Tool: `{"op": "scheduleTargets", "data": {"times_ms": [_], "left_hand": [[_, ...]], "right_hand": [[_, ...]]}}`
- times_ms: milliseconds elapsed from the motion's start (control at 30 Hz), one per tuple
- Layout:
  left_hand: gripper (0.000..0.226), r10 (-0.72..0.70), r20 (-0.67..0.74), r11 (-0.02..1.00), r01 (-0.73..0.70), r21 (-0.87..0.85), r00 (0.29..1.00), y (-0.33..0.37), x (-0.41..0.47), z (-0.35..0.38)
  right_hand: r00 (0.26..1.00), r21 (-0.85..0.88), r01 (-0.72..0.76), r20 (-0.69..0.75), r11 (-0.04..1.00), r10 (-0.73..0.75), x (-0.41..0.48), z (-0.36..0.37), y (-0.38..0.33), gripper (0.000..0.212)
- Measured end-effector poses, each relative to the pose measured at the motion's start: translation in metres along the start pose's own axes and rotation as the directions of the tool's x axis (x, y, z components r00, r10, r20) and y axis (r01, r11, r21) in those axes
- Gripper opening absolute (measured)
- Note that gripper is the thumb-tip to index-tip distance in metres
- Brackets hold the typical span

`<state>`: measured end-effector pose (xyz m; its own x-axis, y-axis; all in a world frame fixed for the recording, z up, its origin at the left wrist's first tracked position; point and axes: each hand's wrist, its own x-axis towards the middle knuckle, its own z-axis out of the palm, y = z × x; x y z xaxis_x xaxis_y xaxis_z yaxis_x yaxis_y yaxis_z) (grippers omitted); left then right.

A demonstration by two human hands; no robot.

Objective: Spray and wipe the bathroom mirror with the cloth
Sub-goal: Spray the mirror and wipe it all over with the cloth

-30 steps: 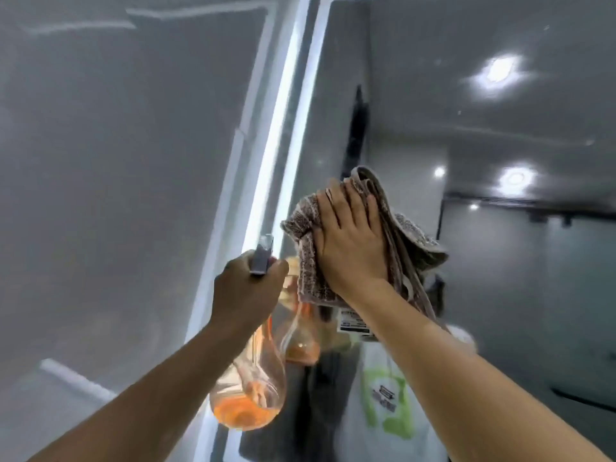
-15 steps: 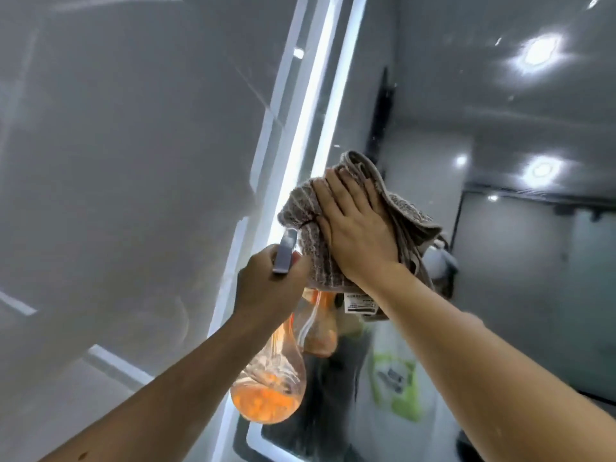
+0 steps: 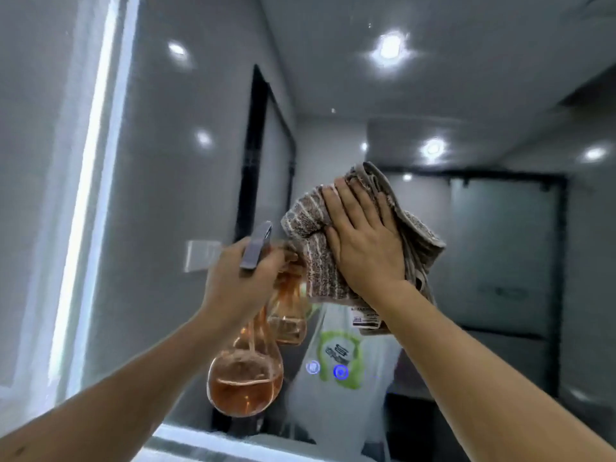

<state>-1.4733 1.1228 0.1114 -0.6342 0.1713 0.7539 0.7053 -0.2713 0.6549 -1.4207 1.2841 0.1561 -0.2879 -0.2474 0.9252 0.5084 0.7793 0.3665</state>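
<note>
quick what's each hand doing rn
Left hand: grips the spray bottle by its neck.
Right hand: open, flat, pressing the cloth against the mirror.

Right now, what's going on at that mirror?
A person is cleaning the bathroom mirror. The right hand presses a striped brown-and-white cloth flat against the glass, fingers straight. The left hand grips the neck of a clear bulb-shaped spray bottle with orange liquid in its base, held up just left of the cloth and close to the glass. A white care label hangs from the cloth's lower edge.
</note>
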Motion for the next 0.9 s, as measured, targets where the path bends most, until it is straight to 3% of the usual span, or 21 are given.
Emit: {"op": "scheduleTargets", "data": {"times_ms": [133, 333, 433, 600, 900], "left_hand": [[0.022, -0.008, 0.031, 1.000, 0.008, 0.023, 0.999, 0.030, -0.035, 0.080], [0.036, 0.019, 0.168, 0.995, -0.003, -0.098, 0.986, 0.080, -0.084, 0.213], [0.024, 0.035, 0.236, 0.992, -0.005, -0.124, 0.971, 0.103, -0.101, 0.267], [0.022, 0.002, 0.269, 0.981, 0.050, -0.188, 0.963, 0.113, -0.116, 0.303], [0.018, -0.027, 0.276, 0.972, 0.090, -0.217, 0.961, 0.107, -0.074, 0.274]], "right_hand": [[1.000, -0.027, -0.028, 0.012, 0.999, 0.029, -0.055, -0.031, 0.101, 0.051], [0.992, -0.082, -0.118, 0.023, 0.990, 0.120, -0.121, -0.078, 0.240, 0.050], [0.989, -0.091, -0.144, -0.028, 0.985, 0.142, -0.141, -0.094, 0.285, 0.049], [0.986, -0.105, -0.164, -0.030, 0.981, 0.162, -0.152, -0.098, 0.305, 0.049], [0.954, -0.125, -0.295, 0.024, 0.947, 0.300, -0.158, -0.097, 0.291, 0.052]]}}
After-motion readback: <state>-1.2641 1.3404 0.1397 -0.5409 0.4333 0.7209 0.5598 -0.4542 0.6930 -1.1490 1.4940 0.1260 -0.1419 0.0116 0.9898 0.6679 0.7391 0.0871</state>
